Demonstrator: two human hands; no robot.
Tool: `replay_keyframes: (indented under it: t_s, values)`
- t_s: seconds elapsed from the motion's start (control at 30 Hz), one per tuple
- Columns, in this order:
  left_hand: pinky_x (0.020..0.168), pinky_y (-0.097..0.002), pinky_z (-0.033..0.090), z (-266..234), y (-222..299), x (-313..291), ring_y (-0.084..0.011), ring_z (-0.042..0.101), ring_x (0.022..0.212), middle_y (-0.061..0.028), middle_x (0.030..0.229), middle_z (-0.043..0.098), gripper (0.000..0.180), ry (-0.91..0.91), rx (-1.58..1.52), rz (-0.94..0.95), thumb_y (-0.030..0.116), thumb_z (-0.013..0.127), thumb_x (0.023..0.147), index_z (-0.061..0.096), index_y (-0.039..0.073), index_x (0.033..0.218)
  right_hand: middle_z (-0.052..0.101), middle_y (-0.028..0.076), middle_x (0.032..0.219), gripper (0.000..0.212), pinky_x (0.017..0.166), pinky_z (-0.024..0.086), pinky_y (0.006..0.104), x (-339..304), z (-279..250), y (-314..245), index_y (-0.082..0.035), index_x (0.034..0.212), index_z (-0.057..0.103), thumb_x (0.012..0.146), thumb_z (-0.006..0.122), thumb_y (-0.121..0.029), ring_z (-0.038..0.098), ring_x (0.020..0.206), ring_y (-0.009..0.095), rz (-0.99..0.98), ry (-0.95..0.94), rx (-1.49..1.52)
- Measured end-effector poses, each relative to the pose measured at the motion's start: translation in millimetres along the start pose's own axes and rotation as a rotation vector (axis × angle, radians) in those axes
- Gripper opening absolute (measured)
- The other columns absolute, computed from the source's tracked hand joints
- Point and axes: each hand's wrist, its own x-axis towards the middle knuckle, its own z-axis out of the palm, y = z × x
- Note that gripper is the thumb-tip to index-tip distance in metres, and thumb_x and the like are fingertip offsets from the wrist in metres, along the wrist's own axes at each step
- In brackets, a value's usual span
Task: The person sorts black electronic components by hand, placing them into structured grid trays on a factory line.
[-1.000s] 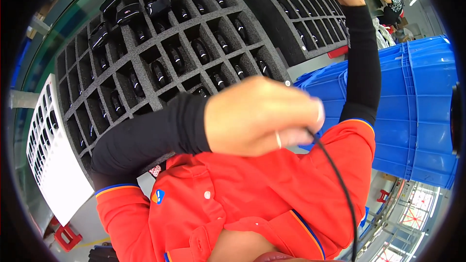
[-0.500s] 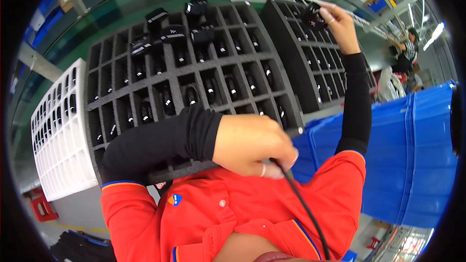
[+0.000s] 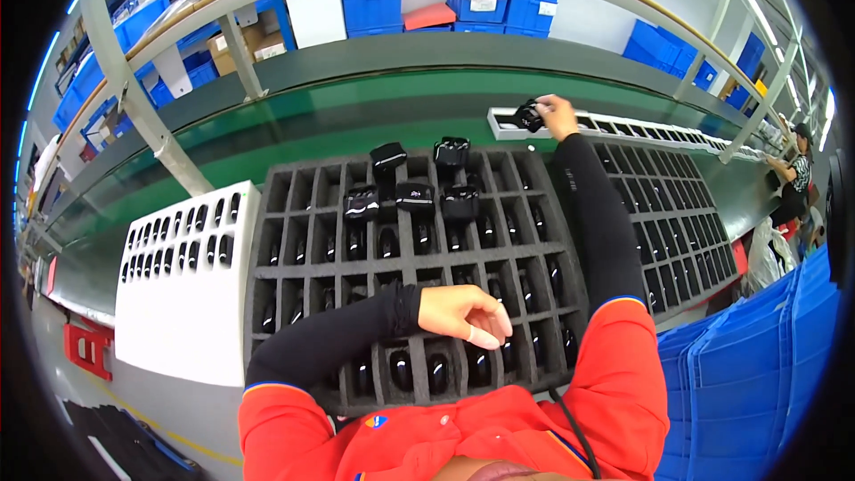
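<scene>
My right hand [image 3: 558, 116] reaches far ahead, its fingers closed on a small glossy black device [image 3: 529, 116] above the left end of a long narrow white tray [image 3: 508, 130]. Whether the device touches the tray I cannot tell. Nearer to me, my left hand [image 3: 465, 313] hovers over a dark grey foam tray [image 3: 419, 250], fingers loosely curled and apart from the thumb, nothing between them. Most of this tray's compartments hold shiny black rounded pieces. Several black devices [image 3: 415, 196] lie on top of its far rows.
On the left stands a white tray [image 3: 183, 321] with black pieces in its far slots. Another dark foam tray [image 3: 668, 205] is at right, beside large blue bins [image 3: 757, 347]. Behind runs a green conveyor surface [image 3: 356, 116]. A black cable [image 3: 574, 432] hangs by my chest. Another person [image 3: 795, 174] is far right.
The view has tilted up. My right hand has carried the black device from over the right foam tray to the narrow white tray. My left hand has let go of the black cable.
</scene>
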Motion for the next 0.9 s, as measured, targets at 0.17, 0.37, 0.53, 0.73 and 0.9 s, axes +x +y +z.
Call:
replay_keyframes:
  t_s: [0.17,0.37,0.53,0.73,0.9]
  values:
    - [0.084,-0.0271,0.047,-6,-29,-2,-0.016,0.06,0.092,-0.0121,0.104,0.06,0.033,0.054,-0.179,-0.005,0.013,0.058,0.087,0.051,-0.004,0.114,0.065,0.014,0.088,0.02,0.079,0.047,0.0396,7,84,6,-0.01,0.096,0.063,0.077,0.061,-0.018,0.061,0.087,0.032,0.046,0.026,-0.146]
    - [0.076,-0.0264,0.05,-9,-44,-6,-0.0158,0.063,0.083,-0.0119,0.093,0.062,0.032,0.07,-0.217,0.019,0.018,0.056,0.088,0.051,-0.006,0.109,0.063,0.015,0.095,0.02,0.083,0.045,0.0416,13,113,36,-0.012,0.095,0.063,0.076,0.059,-0.015,0.058,0.094,0.034,0.042,-0.148,-0.303]
    - [0.075,-0.0258,0.05,-8,-40,1,-0.0148,0.062,0.084,-0.0112,0.097,0.061,0.032,0.073,-0.237,-0.061,0.016,0.056,0.089,0.05,-0.005,0.111,0.066,0.014,0.084,0.025,0.079,0.048,0.0356,20,120,47,-0.011,0.095,0.067,0.071,0.062,-0.014,0.063,0.082,0.029,-0.102,-0.193,-0.302]
    - [0.075,-0.0258,0.051,-9,-33,-1,-0.0152,0.062,0.083,-0.0123,0.096,0.061,0.031,0.105,-0.217,-0.079,0.016,0.054,0.089,0.05,-0.006,0.112,0.066,0.011,0.084,0.034,0.067,0.05,0.0305,15,87,-48,-0.001,0.097,0.064,0.079,0.063,-0.03,0.061,0.072,0.02,-0.184,-0.443,0.027]
    - [0.077,-0.0263,0.051,-5,-32,-1,-0.017,0.063,0.085,-0.0138,0.099,0.06,0.032,0.124,-0.2,-0.058,0.016,0.054,0.09,0.049,-0.007,0.112,0.061,0.003,0.074,0.04,0.057,0.046,0.0243,-18,75,-118,0.001,0.096,0.064,0.08,0.065,-0.036,0.053,0.06,0.009,-0.109,-1.116,0.033]
